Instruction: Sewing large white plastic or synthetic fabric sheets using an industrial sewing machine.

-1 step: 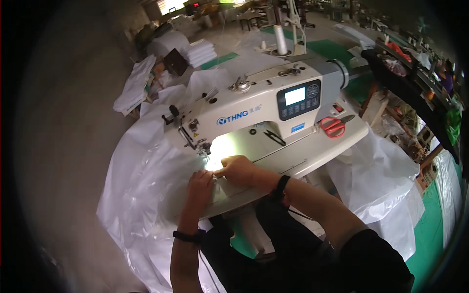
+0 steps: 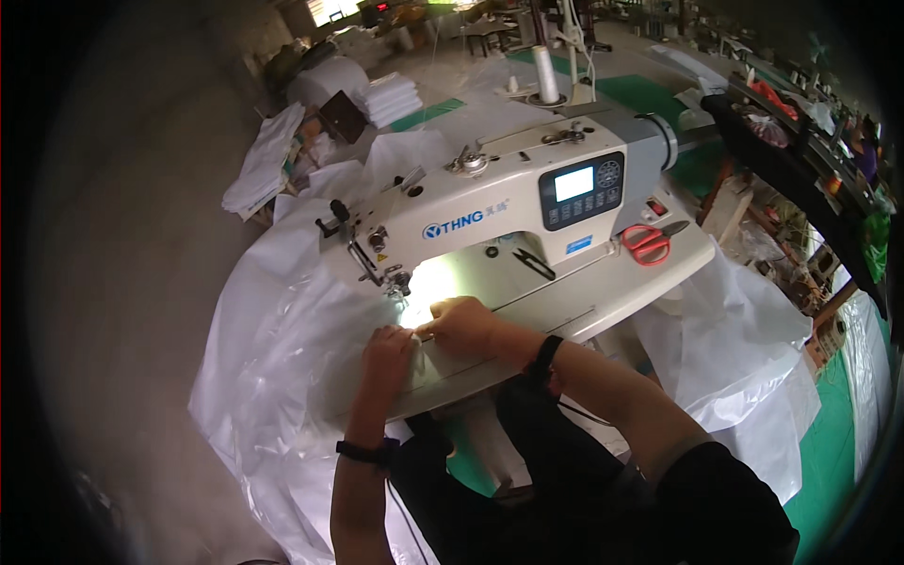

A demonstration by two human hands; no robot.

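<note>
A white sewing machine with a lit display spans the middle of the view. Under its bright lamp, just in front of the needle area, my two hands are close together on the edge of a glossy white sheet. My left hand has its fingers bent down and pressed together on the material. Beside it my right hand is curled, with thumb and forefinger pinching at the sheet's edge. The glare and the fingers hide the exact grip. The sheet drapes down over the left side of the machine bed.
Red-handled scissors and black thread snips lie on the machine bed. Behind stands a white thread cone. Folded white stacks are at the back left. More white sheeting hangs at the right.
The whole view has shifted very slightly, with the machine a little further right. My hands stay in almost the same place and pose at the sheet's edge.
</note>
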